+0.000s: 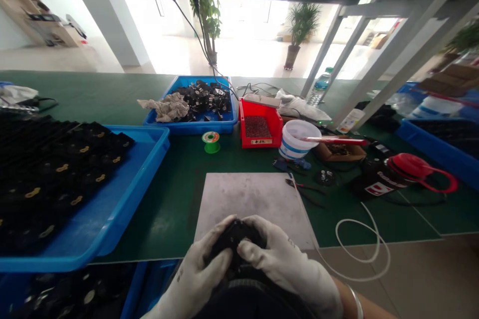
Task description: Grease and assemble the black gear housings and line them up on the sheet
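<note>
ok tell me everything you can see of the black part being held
The black part looks hard, perhaps plastic, with small lighter specks. The gloved left hand and right hand hold it from either side, at the near edge of the pale board. They cover much of it, so its full shape is unclear.

Strong backlight glare, stretched edges.

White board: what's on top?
Pliers overlap the white board at right. Left hand, right hand and black piece partly block the near side; anything behind is hidden.
</note>
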`<state>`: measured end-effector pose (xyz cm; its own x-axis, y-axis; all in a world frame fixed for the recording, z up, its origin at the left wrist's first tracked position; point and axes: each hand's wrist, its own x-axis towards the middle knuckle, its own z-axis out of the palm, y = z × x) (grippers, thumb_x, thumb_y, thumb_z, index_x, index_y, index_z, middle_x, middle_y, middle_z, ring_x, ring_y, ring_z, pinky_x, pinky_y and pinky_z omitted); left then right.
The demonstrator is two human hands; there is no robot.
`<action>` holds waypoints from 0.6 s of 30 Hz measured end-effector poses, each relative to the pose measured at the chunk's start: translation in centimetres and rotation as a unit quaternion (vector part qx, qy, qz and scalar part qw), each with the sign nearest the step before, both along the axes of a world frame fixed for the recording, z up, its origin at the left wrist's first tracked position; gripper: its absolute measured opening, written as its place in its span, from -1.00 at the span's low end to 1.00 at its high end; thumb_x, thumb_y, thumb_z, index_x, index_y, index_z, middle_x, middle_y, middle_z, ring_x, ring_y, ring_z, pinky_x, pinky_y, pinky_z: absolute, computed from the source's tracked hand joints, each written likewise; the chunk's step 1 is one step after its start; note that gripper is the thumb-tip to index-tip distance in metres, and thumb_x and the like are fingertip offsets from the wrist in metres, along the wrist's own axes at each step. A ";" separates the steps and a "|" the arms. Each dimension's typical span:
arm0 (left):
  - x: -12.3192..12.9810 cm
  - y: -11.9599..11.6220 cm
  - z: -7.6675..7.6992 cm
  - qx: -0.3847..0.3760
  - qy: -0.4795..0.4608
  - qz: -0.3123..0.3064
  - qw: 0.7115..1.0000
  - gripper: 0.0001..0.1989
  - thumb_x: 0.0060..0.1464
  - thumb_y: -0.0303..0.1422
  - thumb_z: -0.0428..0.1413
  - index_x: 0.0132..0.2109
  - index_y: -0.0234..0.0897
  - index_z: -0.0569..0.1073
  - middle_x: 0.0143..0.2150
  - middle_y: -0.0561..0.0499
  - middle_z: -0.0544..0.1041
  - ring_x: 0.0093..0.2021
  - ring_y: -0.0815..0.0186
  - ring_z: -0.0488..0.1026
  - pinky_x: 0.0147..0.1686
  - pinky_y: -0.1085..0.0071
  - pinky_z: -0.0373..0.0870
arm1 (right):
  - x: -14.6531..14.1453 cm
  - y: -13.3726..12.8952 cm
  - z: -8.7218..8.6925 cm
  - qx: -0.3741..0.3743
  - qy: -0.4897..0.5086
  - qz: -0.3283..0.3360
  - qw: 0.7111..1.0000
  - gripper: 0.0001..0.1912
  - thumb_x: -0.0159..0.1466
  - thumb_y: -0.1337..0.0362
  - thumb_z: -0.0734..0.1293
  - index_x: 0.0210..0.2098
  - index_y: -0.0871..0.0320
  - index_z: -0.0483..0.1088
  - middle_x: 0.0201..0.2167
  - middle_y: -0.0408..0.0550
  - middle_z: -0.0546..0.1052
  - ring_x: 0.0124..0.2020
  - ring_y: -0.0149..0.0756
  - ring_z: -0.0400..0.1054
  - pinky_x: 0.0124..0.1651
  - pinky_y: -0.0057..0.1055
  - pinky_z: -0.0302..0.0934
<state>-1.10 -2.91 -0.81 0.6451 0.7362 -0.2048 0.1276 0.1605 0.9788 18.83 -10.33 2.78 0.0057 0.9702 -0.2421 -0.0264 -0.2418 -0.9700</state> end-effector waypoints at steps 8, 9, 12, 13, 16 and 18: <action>2.0 -1.2 2.2 -0.294 -0.054 0.080 0.951 -0.36 -0.03 -0.19 0.49 0.19 -0.19 0.56 0.08 -0.14 0.67 0.13 -0.06 0.61 0.09 0.20 0.58 | 3.5 -1.4 1.9 0.025 -0.111 0.082 0.990 -0.55 0.47 -0.01 0.34 0.25 0.05 0.48 0.08 -0.05 0.63 0.05 -0.16 0.56 0.04 -0.38 0.45; 2.1 -1.2 2.4 -0.310 -0.052 0.076 0.946 -0.37 -0.04 -0.20 0.50 0.17 -0.19 0.55 -0.01 -0.12 0.69 0.00 0.00 0.66 -0.02 0.26 0.61 | 4.5 -0.9 1.7 0.007 -0.196 0.052 0.979 -0.57 0.47 -0.01 0.33 0.20 0.06 0.51 0.04 -0.05 0.65 0.00 -0.18 0.58 -0.01 -0.40 0.46; 2.4 -1.3 3.1 -0.336 -0.047 0.078 0.938 -0.39 -0.02 -0.25 0.47 0.16 -0.13 0.49 -0.14 -0.04 0.66 -0.24 0.18 0.65 -0.21 0.39 0.57 | 8.7 2.0 1.2 -0.041 -0.399 -0.080 0.913 -0.67 0.48 0.20 0.32 0.19 0.10 0.51 0.11 0.03 0.61 0.10 -0.14 0.52 0.19 -0.27 0.38; 2.5 -1.3 3.4 -0.333 -0.055 0.077 0.938 -0.40 0.01 -0.25 0.44 0.17 -0.13 0.46 -0.13 -0.04 0.65 -0.23 0.18 0.65 -0.21 0.39 0.56 | 10.1 3.3 1.1 -0.053 -0.444 -0.108 0.888 -0.66 0.50 0.26 0.29 0.22 0.09 0.49 0.20 0.05 0.55 0.23 -0.12 0.44 0.35 -0.18 0.25; 2.6 -1.4 4.0 -0.294 -0.095 0.047 0.950 -0.52 0.18 -0.23 0.28 0.21 -0.21 0.44 -0.06 -0.12 0.61 -0.10 0.09 0.65 -0.13 0.31 0.56 | 13.5 7.0 0.6 -0.117 -0.536 -0.130 0.826 -0.63 0.51 0.21 0.32 0.25 0.19 0.44 0.21 0.18 0.51 0.26 0.02 0.39 0.35 0.12 0.21; 2.4 -1.2 3.8 -0.221 -0.104 0.027 0.969 -0.61 0.28 -0.20 0.18 0.18 -0.24 0.49 -0.07 -0.16 0.59 -0.11 0.10 0.63 -0.13 0.28 0.57 | 14.6 8.9 0.0 -0.153 -0.565 -0.101 0.805 -0.62 0.48 0.17 0.37 0.21 0.21 0.46 0.13 0.15 0.54 0.21 0.03 0.43 0.31 0.17 0.24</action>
